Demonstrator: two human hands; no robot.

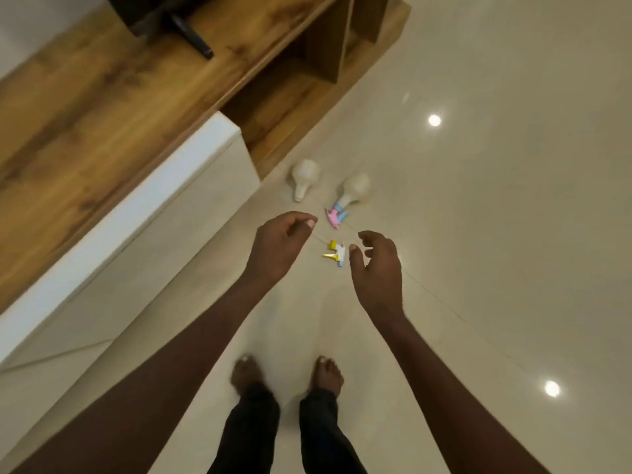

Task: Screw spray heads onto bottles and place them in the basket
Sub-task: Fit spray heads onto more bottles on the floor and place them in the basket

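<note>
Head view, looking down at a glossy cream tiled floor (478, 234), which carries everything here. Along the floor's left edge runs one long low cabinet (102, 107) with a wood-grain top, a smooth white front and open wooden compartments at its far end; one dark, blurred object (191, 32) sits on the top.

Two white plastic bottles stand on the floor just off the cabinet's open end. The left bottle (304, 177), round-bodied with a narrow bare neck, carries no head. The right bottle (354, 189), the same bulbous shape, wears one spray head (335, 216) in pink and blue. One loose spray head (336, 254), yellow and white with a blue tip, lies on the floor nearer the person, apart from both bottles.

Two bare hands reach out above the floor. The left hand (282, 246) has its fingers loosely curled with the thumb near the fingertips, and nothing is held. The right hand (376, 265), seen just beside the loose spray head, has fingers relaxed and slightly spread, also holding nothing.

Two bare feet (287, 374) below dark trouser legs stand on the tiles at the near edge. Two round light reflections (434, 120) shine on the floor's right side.
</note>
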